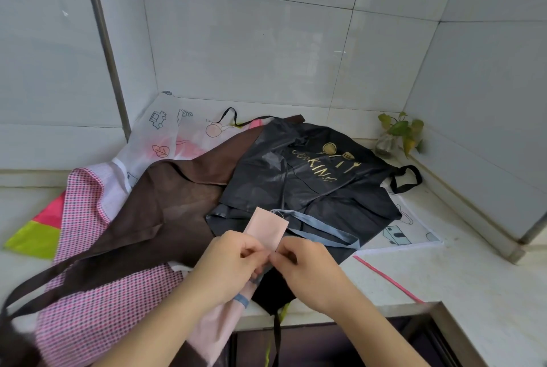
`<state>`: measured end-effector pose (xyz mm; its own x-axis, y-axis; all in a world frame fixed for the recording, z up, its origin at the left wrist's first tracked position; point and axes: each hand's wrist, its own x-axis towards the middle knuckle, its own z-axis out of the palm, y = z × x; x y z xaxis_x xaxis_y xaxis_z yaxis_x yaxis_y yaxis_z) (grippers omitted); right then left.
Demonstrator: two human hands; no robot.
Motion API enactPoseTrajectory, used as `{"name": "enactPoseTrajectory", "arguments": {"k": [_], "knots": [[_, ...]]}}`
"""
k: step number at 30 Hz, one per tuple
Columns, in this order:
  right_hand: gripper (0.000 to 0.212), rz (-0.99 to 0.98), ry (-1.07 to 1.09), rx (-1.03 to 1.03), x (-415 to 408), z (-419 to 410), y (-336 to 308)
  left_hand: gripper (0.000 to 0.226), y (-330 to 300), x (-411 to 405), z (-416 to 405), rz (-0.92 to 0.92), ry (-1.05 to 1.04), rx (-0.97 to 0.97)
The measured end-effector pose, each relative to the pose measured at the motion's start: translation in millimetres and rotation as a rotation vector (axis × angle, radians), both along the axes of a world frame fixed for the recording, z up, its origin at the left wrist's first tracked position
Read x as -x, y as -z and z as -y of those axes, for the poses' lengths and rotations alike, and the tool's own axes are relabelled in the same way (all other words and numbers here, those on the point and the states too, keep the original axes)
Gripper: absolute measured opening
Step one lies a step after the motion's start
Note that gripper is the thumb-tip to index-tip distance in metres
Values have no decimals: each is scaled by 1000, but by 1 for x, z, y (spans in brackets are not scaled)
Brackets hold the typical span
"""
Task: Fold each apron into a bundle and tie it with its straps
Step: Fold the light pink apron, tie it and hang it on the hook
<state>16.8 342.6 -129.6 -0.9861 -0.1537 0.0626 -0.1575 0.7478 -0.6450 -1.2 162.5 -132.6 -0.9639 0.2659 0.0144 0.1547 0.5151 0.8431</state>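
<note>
Both hands, left [228, 263] and right [307, 266], pinch a pale pink apron [266, 232] at the counter's [473, 292] front edge. It looks thin, limp and light; best taken by its folded edge or blue strap [322, 230]. Beyond lie four more aprons: black [310, 177], brown [177, 204], pink-checked [85, 218], white printed [165, 130].

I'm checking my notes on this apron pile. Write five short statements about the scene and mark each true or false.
1. Both hands pinch the pale pink fabric piece. True: left hand and right hand grip its near edge.
2. The glossy black apron with gold "COOKING" lettering lies folded into a tied bundle. False: it lies spread out, untied.
3. The brown cloth apron lies left of the black one. True.
4. A small leafy green plant stands in the far right corner. True.
5. The pink-checked apron lies on top of the brown one. False: the brown one overlaps it.
</note>
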Motion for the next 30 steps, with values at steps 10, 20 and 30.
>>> {"name": "enactPoseTrajectory", "arguments": {"k": [10,20,30], "knots": [[28,303,228,691,15,19,-19,23,5,1,7,39,133,29],[43,-199,126,314,-5,14,17,43,13,7,10,100,1,-129],[29,-271,-67,133,1,14,15,39,6,5,12,109,22,-149]]}}
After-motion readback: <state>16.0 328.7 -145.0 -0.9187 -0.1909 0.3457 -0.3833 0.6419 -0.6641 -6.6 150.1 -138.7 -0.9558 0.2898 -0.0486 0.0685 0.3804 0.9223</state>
